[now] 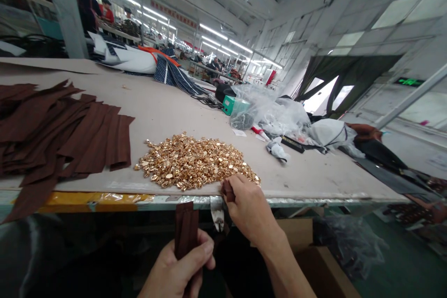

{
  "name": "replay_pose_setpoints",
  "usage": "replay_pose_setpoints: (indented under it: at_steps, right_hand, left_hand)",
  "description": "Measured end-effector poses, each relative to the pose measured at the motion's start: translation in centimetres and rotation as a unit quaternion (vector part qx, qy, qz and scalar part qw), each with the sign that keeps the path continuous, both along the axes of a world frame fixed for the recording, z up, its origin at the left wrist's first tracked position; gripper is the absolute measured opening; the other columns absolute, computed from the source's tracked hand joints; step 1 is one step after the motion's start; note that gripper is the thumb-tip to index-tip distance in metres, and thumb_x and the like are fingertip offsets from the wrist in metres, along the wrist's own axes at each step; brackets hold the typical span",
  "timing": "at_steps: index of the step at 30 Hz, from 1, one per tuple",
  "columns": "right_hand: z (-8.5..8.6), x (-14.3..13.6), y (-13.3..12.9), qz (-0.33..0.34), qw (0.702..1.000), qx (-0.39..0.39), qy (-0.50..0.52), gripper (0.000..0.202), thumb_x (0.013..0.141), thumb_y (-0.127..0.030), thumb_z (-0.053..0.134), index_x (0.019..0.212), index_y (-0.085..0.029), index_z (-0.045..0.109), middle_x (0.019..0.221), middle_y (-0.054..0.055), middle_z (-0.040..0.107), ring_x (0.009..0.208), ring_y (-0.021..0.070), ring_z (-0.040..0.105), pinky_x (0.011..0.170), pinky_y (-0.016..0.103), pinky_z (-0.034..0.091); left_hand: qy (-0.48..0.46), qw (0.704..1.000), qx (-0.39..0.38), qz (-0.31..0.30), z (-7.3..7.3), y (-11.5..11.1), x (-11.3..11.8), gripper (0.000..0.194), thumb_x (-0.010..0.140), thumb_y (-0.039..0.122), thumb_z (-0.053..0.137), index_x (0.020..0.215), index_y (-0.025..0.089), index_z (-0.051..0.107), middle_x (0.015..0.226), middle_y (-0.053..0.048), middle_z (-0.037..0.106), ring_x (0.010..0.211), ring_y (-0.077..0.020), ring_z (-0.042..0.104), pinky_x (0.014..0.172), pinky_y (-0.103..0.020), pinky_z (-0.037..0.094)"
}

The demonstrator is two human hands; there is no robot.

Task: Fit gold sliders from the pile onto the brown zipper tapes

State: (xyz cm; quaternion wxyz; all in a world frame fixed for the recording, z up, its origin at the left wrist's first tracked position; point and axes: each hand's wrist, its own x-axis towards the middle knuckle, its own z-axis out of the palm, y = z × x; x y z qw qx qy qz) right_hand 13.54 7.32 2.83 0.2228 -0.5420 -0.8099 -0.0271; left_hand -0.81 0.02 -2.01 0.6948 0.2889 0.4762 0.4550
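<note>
My left hand [181, 260], below the table edge, is closed round a brown zipper strip [186, 226] that stands up out of the grip. At the near edge of the gold pile, my right hand [246, 202] pinches a short brown end of zipper tape [228, 191]. Whether both brown pieces belong to one strip cannot be made out. The pile of small gold metal pieces [195, 160], which look like zipper sliders, lies on the table in front of both hands. Between them, a metal holder [217, 214] hangs from the table edge.
Many brown strips [84, 139] lie overlapping on the table's left. Clear plastic bags [272, 107], a green box [228, 105] and a black object [292, 144] occupy the right back. Dark striped fabric [174, 77] lies behind. Cardboard boxes [321, 265] stand below right. People work far off.
</note>
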Motion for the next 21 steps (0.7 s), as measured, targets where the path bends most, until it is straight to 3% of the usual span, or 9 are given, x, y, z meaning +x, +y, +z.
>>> replay_pose_setpoints:
  at_steps: [11,17,21]
  right_hand:
    - [-0.3,0.4,-0.6,-0.006,0.999,0.010,0.043,0.009,0.081,-0.013,0.053,0.073,-0.018,0.056,0.069,0.001,0.055,0.065,0.0165,0.052,0.063,0.027,0.038]
    - [-0.7,1.1,-4.3,0.000,0.970,-0.114,0.214,0.009,0.084,-0.024,0.056,0.082,-0.018,0.063,0.063,-0.002,0.056,0.053,0.0127,0.047,0.051,0.024,0.037]
    - [-1.0,1.4,-6.3,0.031,0.963,-0.149,0.223,0.012,0.086,-0.027,0.057,0.085,-0.019,0.065,0.067,-0.001,0.057,0.055,0.0129,0.049,0.052,0.025,0.038]
  left_hand:
    - [-0.015,0.999,-0.011,-0.030,0.0,-0.5,-0.3,0.026,0.071,0.041,0.067,0.074,0.016,0.060,0.057,0.001,0.060,0.032,-0.0018,0.033,0.035,-0.017,0.014]
    - [-0.013,0.999,-0.005,-0.040,-0.3,-0.5,-0.4,0.023,0.073,0.039,0.063,0.072,0.017,0.059,0.056,0.002,0.058,0.032,-0.0021,0.032,0.034,-0.017,0.015]
    - [-0.019,0.998,0.005,-0.063,-0.7,-0.4,-0.3,0.021,0.073,0.038,0.062,0.071,0.017,0.057,0.056,0.002,0.059,0.029,-0.0018,0.031,0.032,-0.017,0.013]
